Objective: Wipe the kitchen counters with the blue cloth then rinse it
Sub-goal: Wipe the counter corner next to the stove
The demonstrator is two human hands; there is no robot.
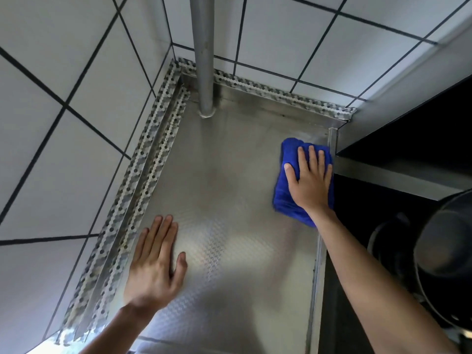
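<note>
Blue folded microfibre cloth pressed flat-fingered by right hand at far-right embossed steel worktop, left hand flat, fingers released; wiping underway, rinse pending.

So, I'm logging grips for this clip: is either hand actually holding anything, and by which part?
Nothing is gripped. The right hand presses flat, fingers straight, on top of the folded blue cloth; the left hand rests flat on the embossed steel counter.

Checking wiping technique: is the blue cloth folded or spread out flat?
Folded. The blue cloth lies as a thick, compact pad under the flat right hand on the steel counter, with doubled edges showing.
</note>
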